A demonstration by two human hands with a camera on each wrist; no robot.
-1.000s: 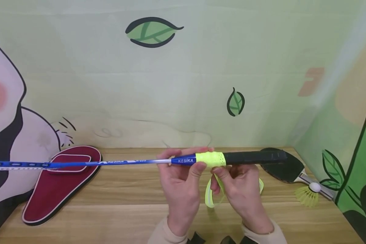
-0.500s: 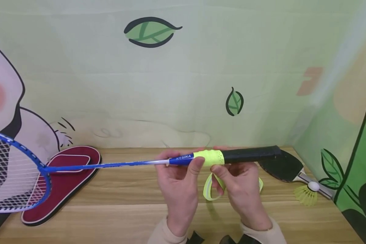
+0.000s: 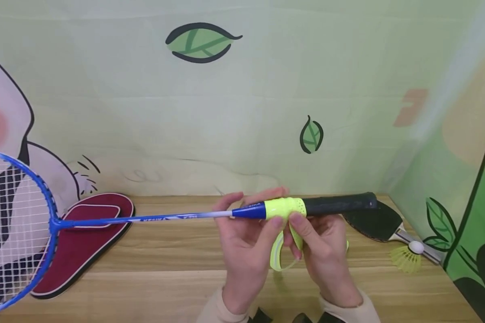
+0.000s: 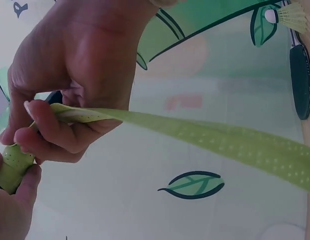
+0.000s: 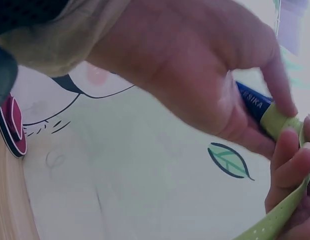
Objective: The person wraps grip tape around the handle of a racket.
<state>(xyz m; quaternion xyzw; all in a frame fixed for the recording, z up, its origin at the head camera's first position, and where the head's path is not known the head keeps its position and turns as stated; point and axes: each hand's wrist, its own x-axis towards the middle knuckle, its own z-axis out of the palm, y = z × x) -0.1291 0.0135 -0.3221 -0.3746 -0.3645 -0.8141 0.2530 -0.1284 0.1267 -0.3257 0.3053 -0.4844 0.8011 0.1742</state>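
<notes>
A blue badminton racket (image 3: 145,219) lies level across the head view, its strung head (image 3: 18,233) at the left, cut off by the frame edge. Neon yellow perforated overgrip tape (image 3: 284,207) wraps the handle beside the blue cone; the rest of the handle (image 3: 335,205) is black. My left hand (image 3: 246,253) holds the racket at the cone and wrapped part, thumb on the tape. My right hand (image 3: 325,251) pinches the tape at the wrap's edge, thumb pressing there. Loose tape (image 4: 220,142) trails from between the right fingers in the left wrist view.
A dark red racket-shaped case (image 3: 78,251) lies on the wooden table (image 3: 161,291) at left. At right are a black table tennis bat (image 3: 373,222) and a yellow shuttlecock (image 3: 408,258). Dark pieces (image 3: 260,315) sit at the front edge. A printed cloth (image 3: 242,112) hangs behind.
The racket has turned about its shaft, its head going from edge-on to showing the strings. Both thumbs now sit close together at the tape, and the handle has shifted slightly right since half a second ago.
</notes>
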